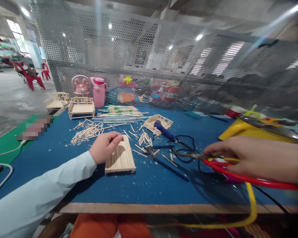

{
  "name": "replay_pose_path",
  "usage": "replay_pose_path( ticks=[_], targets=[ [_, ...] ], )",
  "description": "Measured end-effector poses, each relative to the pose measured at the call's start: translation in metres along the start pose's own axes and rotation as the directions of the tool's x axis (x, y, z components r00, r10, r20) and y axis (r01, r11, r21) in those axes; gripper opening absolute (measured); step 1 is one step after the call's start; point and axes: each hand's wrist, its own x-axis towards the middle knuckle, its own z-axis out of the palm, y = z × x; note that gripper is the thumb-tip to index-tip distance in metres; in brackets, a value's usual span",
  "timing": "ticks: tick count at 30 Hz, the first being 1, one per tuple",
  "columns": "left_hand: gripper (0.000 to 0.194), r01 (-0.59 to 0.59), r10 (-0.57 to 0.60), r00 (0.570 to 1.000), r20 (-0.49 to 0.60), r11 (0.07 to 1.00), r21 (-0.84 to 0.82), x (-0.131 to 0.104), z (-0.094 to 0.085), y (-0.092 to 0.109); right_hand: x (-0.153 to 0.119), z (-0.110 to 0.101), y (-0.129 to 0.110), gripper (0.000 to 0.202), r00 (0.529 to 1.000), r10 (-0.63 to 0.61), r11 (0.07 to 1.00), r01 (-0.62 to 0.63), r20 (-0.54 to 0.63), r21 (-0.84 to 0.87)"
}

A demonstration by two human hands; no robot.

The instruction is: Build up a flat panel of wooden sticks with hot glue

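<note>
My left hand (105, 146) rests over the left side of a small slatted platform (124, 155) made of thin wooden sticks. Its fingers are curled with the thumb pressed to the index finger; anything inside is hidden. My right hand (248, 157), smeared by motion, is closed around a red-handled tool (260, 180) with a narrow metal tip pointing left; its exact kind is unclear. Between the hands lie blue-handled pliers (170, 168), spread apart on the blue table. Behind them, a blue glue gun (164, 130) leans on a small stick-built frame (152, 123).
Cut sticks and scraps (86, 134) litter the blue tabletop (76, 178). Finished stick models (81, 108), a pink bottle (99, 92) and a bundle of sticks (123, 110) stand at the back before a perforated metal screen (139, 43). A yellow container (238, 130) and black cord (188, 142) are right.
</note>
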Motion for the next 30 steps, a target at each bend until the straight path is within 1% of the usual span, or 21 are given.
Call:
replay_pose_path(
  ticks=[1, 2, 3, 4, 5, 6, 7, 8, 9, 10, 11, 13, 15, 21, 26, 30],
  targets=[
    [0.027, 0.026, -0.026, 1.000, -0.008, 0.999, -0.041, 0.000, 0.001, 0.001, 0.003, 0.000, -0.006, 0.028, 0.981, -0.039, 0.995, 0.021, 0.191, 0.098],
    [0.028, 0.051, -0.052, 0.999, -0.012, 0.995, -0.085, 0.000, 0.002, 0.002, 0.007, 0.004, -0.015, 0.031, 0.971, -0.068, 0.980, 0.023, 0.228, 0.196],
    [0.029, 0.074, -0.077, 0.997, -0.014, 0.989, -0.131, 0.000, 0.003, 0.003, 0.014, 0.012, -0.026, 0.034, 0.979, -0.103, 0.958, 0.051, 0.174, 0.284],
    [0.029, 0.093, -0.098, 0.995, -0.017, 0.979, -0.179, 0.000, 0.003, 0.003, 0.021, 0.023, -0.039, 0.037, 0.987, -0.142, 0.923, 0.103, 0.079, 0.372],
    [0.030, 0.105, -0.113, 0.993, -0.021, 0.969, -0.225, 0.000, 0.004, 0.003, 0.029, 0.037, -0.053, 0.040, 0.984, -0.175, 0.878, 0.170, -0.030, 0.447],
    [0.031, 0.110, -0.121, 0.992, -0.027, 0.958, -0.266, 0.000, 0.004, 0.003, 0.038, 0.052, -0.066, 0.042, 0.974, -0.180, 0.834, 0.226, -0.138, 0.503],
    [0.031, 0.110, -0.126, 0.991, -0.037, 0.948, -0.297, 0.000, 0.004, 0.002, 0.046, 0.067, -0.079, 0.039, 0.955, -0.169, 0.808, 0.277, -0.245, 0.520],
    [0.031, 0.107, -0.129, 0.990, -0.050, 0.942, -0.318, 0.000, 0.004, 0.002, 0.054, 0.081, -0.090, 0.032, 0.910, -0.153, 0.795, 0.345, -0.386, 0.499],
    [0.032, 0.103, -0.132, 0.989, -0.068, 0.939, -0.328, 0.000, 0.004, 0.001, 0.060, 0.092, -0.099, 0.028, 0.865, -0.178, 0.796, 0.407, -0.468, 0.449],
    [0.032, 0.099, -0.134, 0.987, -0.085, 0.938, -0.332, 0.000, 0.003, 0.001, 0.064, 0.101, -0.105, 0.027, 0.824, -0.212, 0.789, 0.462, -0.526, 0.406],
    [0.032, 0.094, -0.135, 0.986, -0.103, 0.938, -0.333, 0.000, 0.003, 0.002, 0.067, 0.108, -0.110, 0.029, 0.792, -0.258, 0.776, 0.511, -0.553, 0.370],
    [0.032, 0.077, -0.126, 0.983, -0.130, 0.942, -0.328, -0.001, 0.002, 0.003, 0.067, 0.114, -0.114, 0.036, 0.751, -0.344, 0.736, 0.588, -0.563, 0.336],
    [0.030, 0.048, -0.097, 0.985, -0.144, 0.950, -0.309, -0.002, 0.003, 0.006, 0.063, 0.117, -0.115, 0.041, 0.736, -0.390, 0.701, 0.627, -0.553, 0.340],
    [0.028, 0.002, -0.047, 0.987, -0.152, 0.959, -0.284, -0.007, 0.008, 0.009, 0.054, 0.121, -0.121, 0.042, 0.747, -0.422, 0.663, 0.640, -0.513, 0.388],
    [0.026, -0.010, -0.026, 0.991, -0.128, 0.960, -0.280, -0.008, 0.009, 0.008, 0.053, 0.122, -0.122, 0.044, 0.721, -0.441, 0.657, 0.665, -0.535, 0.355],
    [0.021, -0.011, -0.030, 0.990, -0.138, 0.958, -0.287, -0.011, 0.009, 0.009, 0.052, 0.122, -0.120, 0.047, 0.697, -0.467, 0.650, 0.688, -0.545, 0.323]
  ],
)
